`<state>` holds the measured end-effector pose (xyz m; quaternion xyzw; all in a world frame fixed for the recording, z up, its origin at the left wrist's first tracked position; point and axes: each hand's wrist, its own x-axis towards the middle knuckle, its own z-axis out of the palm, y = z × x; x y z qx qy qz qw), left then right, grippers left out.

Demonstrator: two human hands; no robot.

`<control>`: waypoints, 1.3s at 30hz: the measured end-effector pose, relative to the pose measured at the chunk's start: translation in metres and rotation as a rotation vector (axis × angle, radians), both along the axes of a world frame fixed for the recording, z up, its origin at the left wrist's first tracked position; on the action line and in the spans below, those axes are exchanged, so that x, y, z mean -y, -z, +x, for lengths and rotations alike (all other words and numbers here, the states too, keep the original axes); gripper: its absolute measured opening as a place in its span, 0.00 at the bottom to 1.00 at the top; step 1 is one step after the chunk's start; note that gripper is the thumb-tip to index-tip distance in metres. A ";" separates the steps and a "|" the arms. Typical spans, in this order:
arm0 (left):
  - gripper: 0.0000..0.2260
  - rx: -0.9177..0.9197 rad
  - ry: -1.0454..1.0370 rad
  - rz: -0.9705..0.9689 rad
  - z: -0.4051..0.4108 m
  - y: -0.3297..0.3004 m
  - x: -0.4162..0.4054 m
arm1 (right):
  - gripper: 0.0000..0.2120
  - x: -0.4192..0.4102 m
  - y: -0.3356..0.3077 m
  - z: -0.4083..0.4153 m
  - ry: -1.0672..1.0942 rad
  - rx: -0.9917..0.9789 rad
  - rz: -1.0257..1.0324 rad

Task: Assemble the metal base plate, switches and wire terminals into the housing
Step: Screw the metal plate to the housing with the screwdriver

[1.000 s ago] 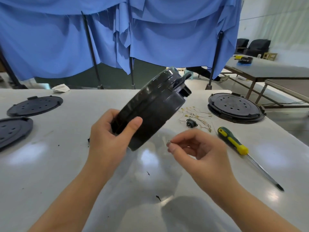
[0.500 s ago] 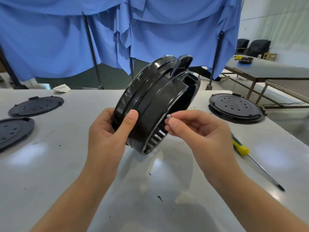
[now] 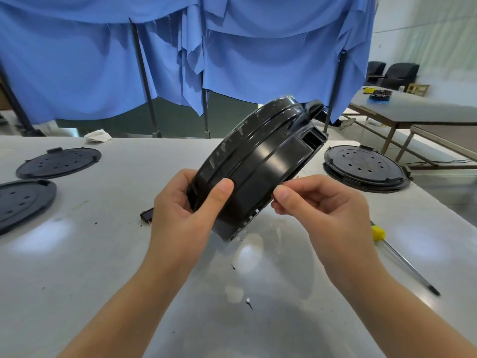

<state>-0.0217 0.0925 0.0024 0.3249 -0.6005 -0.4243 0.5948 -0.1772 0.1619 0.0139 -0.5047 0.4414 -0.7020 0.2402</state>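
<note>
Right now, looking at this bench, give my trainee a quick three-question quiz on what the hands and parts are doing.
1. True or false: the black housing is lying flat on the white table.
2. Which hand grips the housing by its rim? A) left hand B) right hand C) neither
3. Fill in: the tool lying on the table, right of the right hand, is a ____ with a yellow-and-green handle.

Key
1. False: it is held tilted above the table.
2. A; the right hand's pinched fingertips sit at the housing's lower edge.
3. screwdriver
</note>
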 end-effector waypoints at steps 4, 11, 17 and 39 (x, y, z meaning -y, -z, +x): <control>0.10 0.068 0.016 -0.005 0.000 0.004 0.002 | 0.06 0.004 0.005 -0.007 -0.104 0.124 0.145; 0.09 0.079 0.000 -0.068 -0.004 0.006 -0.001 | 0.05 0.006 0.014 -0.010 -0.293 0.303 0.219; 0.09 0.186 -0.048 -0.173 -0.008 0.015 -0.001 | 0.05 0.000 0.021 -0.011 -0.324 0.568 0.417; 0.15 1.013 0.249 -0.548 -0.005 0.035 0.010 | 0.19 -0.053 0.050 -0.010 -0.560 1.561 0.661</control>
